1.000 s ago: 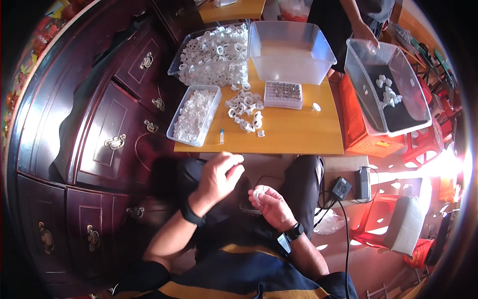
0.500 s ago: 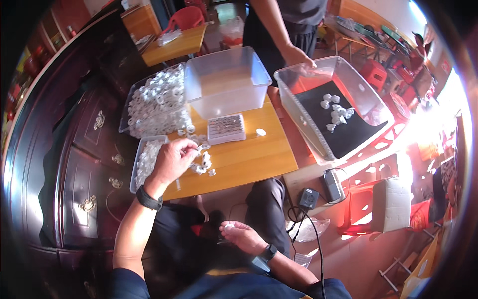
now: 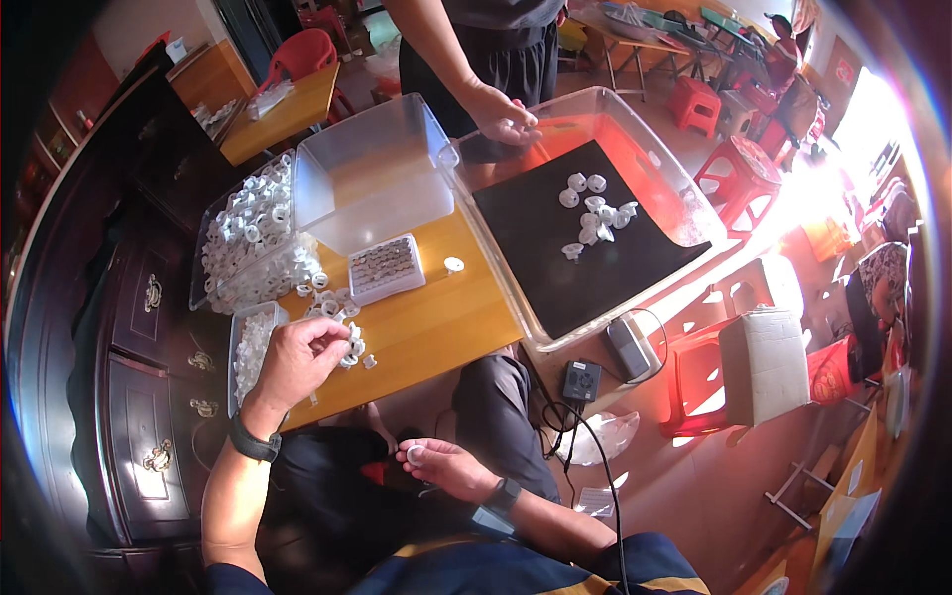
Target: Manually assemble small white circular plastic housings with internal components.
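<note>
My left hand (image 3: 302,359) reaches over the near left part of the wooden table (image 3: 456,317), thumb and fingers pinched beside a small cluster of white plastic ring parts (image 3: 354,347). Whatever is between those fingertips is too small to make out. Low over my lap, my right hand (image 3: 451,468) holds a small round white plastic piece (image 3: 416,455) at its fingertips. Beyond my left hand stands a small white box (image 3: 387,270) filled with rows of small metallic-looking pieces. A white disc (image 3: 454,265) lies to its right.
Clear bins of white parts (image 3: 253,233) stand left, beside an empty-looking clear bin (image 3: 372,188). A large tub (image 3: 635,327) holds a black sheet and several white pieces. Another person's hand (image 3: 504,117) hovers by its far edge. A black cable (image 3: 607,441) hangs right.
The whole view has shifted, so the table and bins sit further left. My left hand has come nearer to me across the table. My right hand keeps the white piece.
</note>
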`<action>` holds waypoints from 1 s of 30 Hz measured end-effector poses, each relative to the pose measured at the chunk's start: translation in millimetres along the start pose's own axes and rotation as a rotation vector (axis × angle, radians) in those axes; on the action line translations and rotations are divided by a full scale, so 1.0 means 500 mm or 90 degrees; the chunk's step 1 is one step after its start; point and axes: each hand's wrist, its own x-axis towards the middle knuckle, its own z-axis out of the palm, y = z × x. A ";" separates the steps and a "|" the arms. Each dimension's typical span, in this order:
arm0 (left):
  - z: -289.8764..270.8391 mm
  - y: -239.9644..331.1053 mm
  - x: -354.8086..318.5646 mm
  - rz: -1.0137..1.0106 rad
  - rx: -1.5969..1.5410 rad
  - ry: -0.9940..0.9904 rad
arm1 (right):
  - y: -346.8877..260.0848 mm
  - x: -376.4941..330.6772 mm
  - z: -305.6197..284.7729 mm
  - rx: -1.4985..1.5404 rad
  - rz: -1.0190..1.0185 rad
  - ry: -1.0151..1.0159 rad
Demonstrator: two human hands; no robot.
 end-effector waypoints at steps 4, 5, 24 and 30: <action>0.021 0.087 0.035 0.057 0.044 -0.034 | 0.016 0.010 -0.026 0.005 -0.011 -0.012; 0.030 0.106 0.037 0.083 0.045 -0.046 | 0.015 0.010 -0.029 -0.001 -0.013 -0.022; 0.295 0.234 0.358 0.065 0.373 -0.322 | 0.018 0.005 -0.038 0.001 0.011 0.000; 0.336 0.199 0.349 0.065 0.368 -0.259 | 0.007 0.001 -0.043 0.020 -0.015 -0.006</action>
